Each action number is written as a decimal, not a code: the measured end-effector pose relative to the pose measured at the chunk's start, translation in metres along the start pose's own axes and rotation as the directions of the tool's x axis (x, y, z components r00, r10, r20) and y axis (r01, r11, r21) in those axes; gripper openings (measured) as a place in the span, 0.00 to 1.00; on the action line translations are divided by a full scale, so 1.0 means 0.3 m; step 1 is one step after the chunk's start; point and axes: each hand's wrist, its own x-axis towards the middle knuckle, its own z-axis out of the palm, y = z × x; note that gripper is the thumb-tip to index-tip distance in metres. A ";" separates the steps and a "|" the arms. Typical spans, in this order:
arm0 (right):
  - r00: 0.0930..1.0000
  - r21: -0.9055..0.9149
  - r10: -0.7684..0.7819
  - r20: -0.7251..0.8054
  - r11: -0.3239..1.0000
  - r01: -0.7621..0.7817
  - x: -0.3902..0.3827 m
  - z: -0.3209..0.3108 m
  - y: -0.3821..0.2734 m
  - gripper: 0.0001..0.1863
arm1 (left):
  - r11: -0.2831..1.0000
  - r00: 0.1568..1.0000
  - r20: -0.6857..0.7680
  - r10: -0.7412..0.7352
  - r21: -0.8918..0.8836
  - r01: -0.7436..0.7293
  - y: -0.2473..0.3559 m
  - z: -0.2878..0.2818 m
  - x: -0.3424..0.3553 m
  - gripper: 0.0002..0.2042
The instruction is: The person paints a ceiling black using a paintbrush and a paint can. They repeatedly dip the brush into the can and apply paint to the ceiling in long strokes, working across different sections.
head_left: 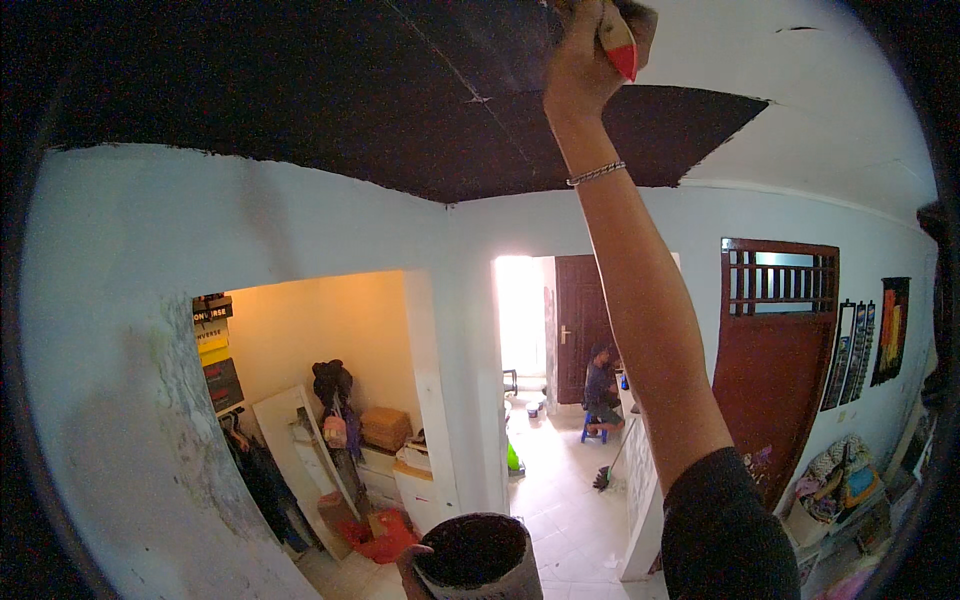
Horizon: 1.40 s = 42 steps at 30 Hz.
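Observation:
My right hand (580, 75) is raised overhead at the top edge, closed around a paintbrush (617, 40). Its pale handle ends in a red tip that points down toward me; the bristles are out of sight. Behind the hand spreads the black-painted area (330, 110) of the ceiling, with a ragged edge against the white ceiling (850, 120). Low in the middle, my left hand (411, 568) grips a paint can (515, 583) by its side, mostly cut off by the lower edge. Dark paint (475, 550) shows inside the upright, open can.
Ahead, a doorway leads to a bright tiled room where a person (600, 385) sits on a blue stool (594, 428). At left, an alcove holds boxes (385, 428), hanging clothes (265, 480) and a leaning white panel (310, 445). A brown door (770, 380) and a heaped bench stand right.

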 end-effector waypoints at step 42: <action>0.756 0.538 0.637 -0.151 0.694 -0.478 -0.032 0.079 -0.020 0.11 | 0.992 0.999 0.048 0.012 -0.125 -0.006 0.151 -0.012 -0.029 0.60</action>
